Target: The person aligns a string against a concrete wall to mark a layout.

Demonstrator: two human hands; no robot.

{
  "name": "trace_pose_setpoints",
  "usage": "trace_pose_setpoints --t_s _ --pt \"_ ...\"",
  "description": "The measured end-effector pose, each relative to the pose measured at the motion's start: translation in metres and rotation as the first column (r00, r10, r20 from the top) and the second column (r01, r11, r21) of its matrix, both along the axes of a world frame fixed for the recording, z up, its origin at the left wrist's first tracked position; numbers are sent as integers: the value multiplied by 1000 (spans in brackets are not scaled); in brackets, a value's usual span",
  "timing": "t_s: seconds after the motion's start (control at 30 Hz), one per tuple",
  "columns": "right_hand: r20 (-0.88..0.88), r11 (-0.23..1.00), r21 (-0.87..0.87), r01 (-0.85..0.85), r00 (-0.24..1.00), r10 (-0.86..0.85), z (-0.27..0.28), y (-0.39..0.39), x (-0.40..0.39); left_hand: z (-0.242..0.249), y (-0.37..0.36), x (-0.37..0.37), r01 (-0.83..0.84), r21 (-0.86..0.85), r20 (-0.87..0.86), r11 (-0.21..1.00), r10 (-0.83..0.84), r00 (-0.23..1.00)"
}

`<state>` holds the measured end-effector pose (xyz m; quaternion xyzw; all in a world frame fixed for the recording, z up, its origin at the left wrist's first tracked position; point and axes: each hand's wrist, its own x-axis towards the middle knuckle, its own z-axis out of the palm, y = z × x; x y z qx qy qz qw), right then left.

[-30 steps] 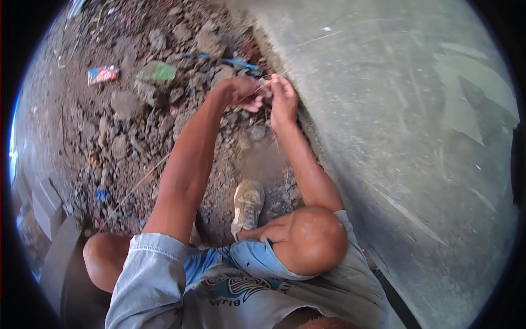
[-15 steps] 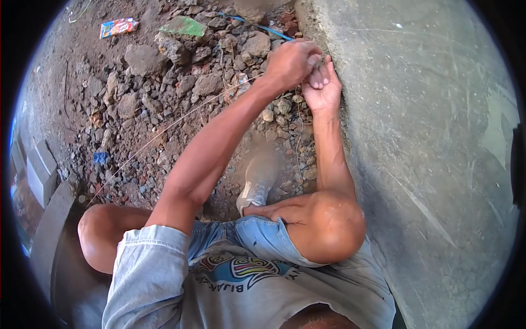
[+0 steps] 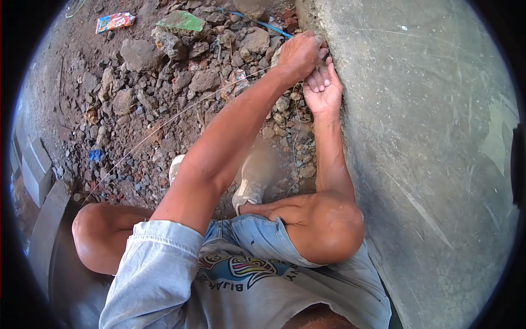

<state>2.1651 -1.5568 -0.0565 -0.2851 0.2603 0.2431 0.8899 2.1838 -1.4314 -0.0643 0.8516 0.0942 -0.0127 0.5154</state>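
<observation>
My left hand (image 3: 300,56) is closed, knuckles up, beside the concrete edge; what its fingertips grip is too small to make out. Just below and touching it, my right hand (image 3: 324,96) lies palm up with fingers curled in and thumb stretched upward. Its curled fingers hide whatever they hold. A thin pale string (image 3: 159,129) runs from the lower left across the rubble and passes behind my left forearm near the hands. Another thin strand (image 3: 296,143) hangs down below my right hand.
Rubble and stones (image 3: 205,80) cover the ground. A concrete slab (image 3: 427,137) fills the right. A blue strip (image 3: 263,23), green shard (image 3: 182,21), colourful wrapper (image 3: 115,22) and blue scrap (image 3: 95,155) lie around. Grey curved pieces (image 3: 46,227) stand at the left.
My left hand has moved slightly up and right, and its forearm has shifted right. The right hand has barely moved. The view has shifted a little, and a second shoe shows.
</observation>
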Motion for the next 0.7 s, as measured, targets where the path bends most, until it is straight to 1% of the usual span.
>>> trace_pose_setpoints --t_s 0.1,0.3,0.57,0.67,0.7 --pt "-1 999 50 -9 1000 9 -1 -1 0 2 0 -1 -5 9 28 1000 5 1000" --pt "3 990 136 -23 1000 23 1 -1 -2 -1 1 0 35 101 105 994 -45 993" --pt "29 984 170 -50 999 46 -3 -3 -1 0 -4 -1 17 123 50 992 -23 998" --pt "30 997 -13 -70 997 70 7 4 -1 -2 -4 -2 3 121 54 993 -9 998" --pt "39 991 -104 -85 995 89 10 5 -2 -3 -4 -3 -4 119 56 993 -3 998"
